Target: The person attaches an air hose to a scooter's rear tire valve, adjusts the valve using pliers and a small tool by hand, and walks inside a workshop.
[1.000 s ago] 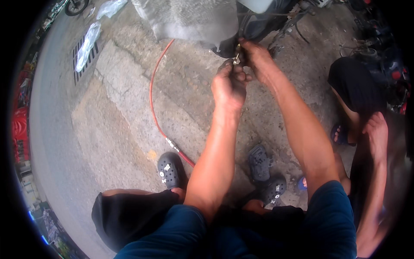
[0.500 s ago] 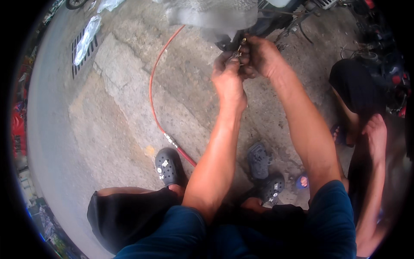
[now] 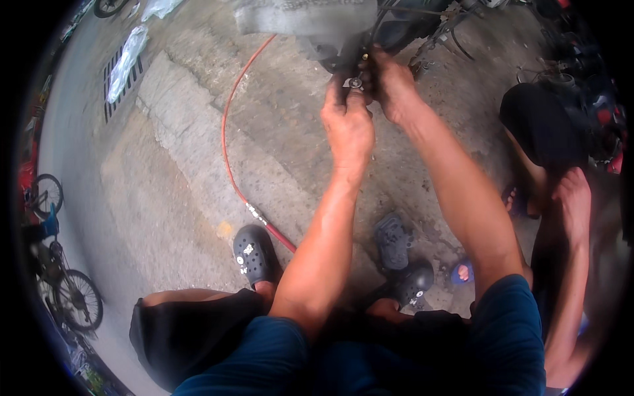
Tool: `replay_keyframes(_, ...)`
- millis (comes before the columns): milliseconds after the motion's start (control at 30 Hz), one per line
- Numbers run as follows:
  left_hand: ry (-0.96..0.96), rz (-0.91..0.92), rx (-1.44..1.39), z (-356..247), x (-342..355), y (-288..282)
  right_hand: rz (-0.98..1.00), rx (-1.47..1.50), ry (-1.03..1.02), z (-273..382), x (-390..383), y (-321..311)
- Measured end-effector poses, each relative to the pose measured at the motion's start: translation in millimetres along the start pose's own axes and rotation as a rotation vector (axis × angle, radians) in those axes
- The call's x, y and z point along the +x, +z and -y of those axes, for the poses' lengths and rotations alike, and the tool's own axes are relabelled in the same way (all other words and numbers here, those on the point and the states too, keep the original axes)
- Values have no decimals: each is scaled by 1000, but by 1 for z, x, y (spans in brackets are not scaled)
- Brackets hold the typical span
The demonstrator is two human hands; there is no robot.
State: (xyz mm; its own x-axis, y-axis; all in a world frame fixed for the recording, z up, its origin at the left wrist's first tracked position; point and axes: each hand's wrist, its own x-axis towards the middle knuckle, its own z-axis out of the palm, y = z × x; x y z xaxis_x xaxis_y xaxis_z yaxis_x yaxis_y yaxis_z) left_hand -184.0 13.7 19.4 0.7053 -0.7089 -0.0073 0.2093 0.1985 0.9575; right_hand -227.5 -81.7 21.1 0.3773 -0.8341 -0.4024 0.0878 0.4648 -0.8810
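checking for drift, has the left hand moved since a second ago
Cannot tell. The left hand sits at the same small metal part under the dark machine, as before. The red hose shifts with it across the frames, so the head camera moved.

Red hose (image 3: pixel 228 142) lying across concrete, running from twelve toward six o'clock. Drain grate (image 3: pixel 122 72) sitting at ten. Bicycle (image 3: pixel 66 290) standing at eight. Second person (image 3: pixel 561 198) crouching at three. Dark clog (image 3: pixel 254 254) resting near centre.
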Motion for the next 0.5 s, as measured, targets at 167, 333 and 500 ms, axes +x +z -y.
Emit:
replay_keyframes(167,130,-50,50,-2,-6,18,-118,-456,-291,-18,-9,-26)
replay_keyframes(333,-17,-114,141,16,-12,-15,-189,-873,-826,-38,-45,-14)
replay_keyframes(500,-9,-131,232,28,-23,-28,-77,-1021,-748,-18,-52,-6)
